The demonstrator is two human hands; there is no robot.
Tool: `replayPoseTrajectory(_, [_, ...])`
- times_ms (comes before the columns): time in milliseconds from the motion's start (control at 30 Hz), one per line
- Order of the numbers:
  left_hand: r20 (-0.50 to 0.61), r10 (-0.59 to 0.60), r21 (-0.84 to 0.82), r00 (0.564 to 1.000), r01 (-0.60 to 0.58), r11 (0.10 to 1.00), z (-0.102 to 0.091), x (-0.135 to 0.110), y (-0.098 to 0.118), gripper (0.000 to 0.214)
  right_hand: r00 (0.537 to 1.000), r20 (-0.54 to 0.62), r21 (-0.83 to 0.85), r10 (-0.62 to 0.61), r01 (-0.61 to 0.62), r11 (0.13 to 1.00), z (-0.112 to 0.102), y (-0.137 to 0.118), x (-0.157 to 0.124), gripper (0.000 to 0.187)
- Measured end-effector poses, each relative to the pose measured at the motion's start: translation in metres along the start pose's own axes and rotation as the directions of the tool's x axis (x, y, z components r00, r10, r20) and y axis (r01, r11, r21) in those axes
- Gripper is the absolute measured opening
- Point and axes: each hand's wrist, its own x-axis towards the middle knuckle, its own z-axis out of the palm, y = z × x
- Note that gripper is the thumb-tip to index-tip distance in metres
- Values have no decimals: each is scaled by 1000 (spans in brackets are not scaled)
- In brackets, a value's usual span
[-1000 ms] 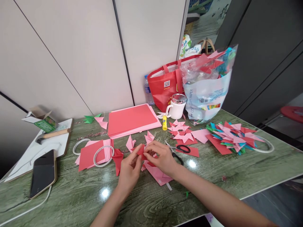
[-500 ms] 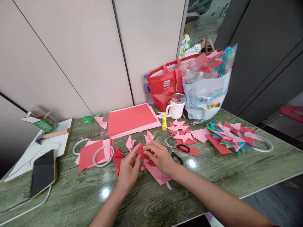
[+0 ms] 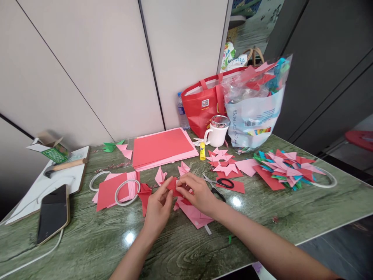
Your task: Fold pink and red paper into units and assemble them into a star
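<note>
A small piece of red folded paper (image 3: 174, 186) is held between my two hands, above the middle of the table. My left hand (image 3: 159, 203) pinches its left side between thumb and fingers. The fingers of my right hand (image 3: 196, 193) close on its right side and hide part of it. Under and beside my right hand lie pink paper sheets (image 3: 194, 215). A red folded piece (image 3: 145, 195) rests just left of my left hand. Two pink folded pieces stand behind the hands, one of them a pointed piece (image 3: 160, 176). Black-handled scissors (image 3: 221, 183) lie right of my right hand.
White rings (image 3: 127, 192) lie on red and pink squares at left. Further back are a paper stack (image 3: 163, 146), a yellow glue stick (image 3: 202, 151), a lidded white mug (image 3: 218, 132) and bags. A colourful folded-paper pile (image 3: 285, 167) sits right; a phone (image 3: 54, 214) lies left.
Both hands stay in almost the same place on the red paper. The fingers and the paper have shifted only very slightly.
</note>
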Motion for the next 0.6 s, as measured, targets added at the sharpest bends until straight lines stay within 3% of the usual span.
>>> replayPoseTrajectory(300, [18, 35, 39, 999, -36, 999, 0, 0, 0, 45, 1000, -7, -36, -13, 13, 999, 1, 0, -1, 10])
replayPoseTrajectory(400, [-3, 18, 28, 1000, -18, 999, -2, 0, 3, 45, 997, -59, 20, 42, -41, 999, 1, -1, 1, 10])
replayPoseTrajectory(500, [-51, -4, -21, 999, 3, 1000, -6, 2, 7, 47, 964, -157, 222, 215, -178, 959, -2, -2, 7, 16])
replayPoseTrajectory(567, [-97, -17, -60, 995, 11, 998, -11, 5, 10, 48, 925, -128, 451, 358, -268, 851, -7, -3, 11, 23])
replayPoseTrajectory(600, [-123, -20, -76, 992, 11, 997, -13, 7, 11, 48, 914, -60, 566, 401, -300, 768, -11, -4, 12, 25])
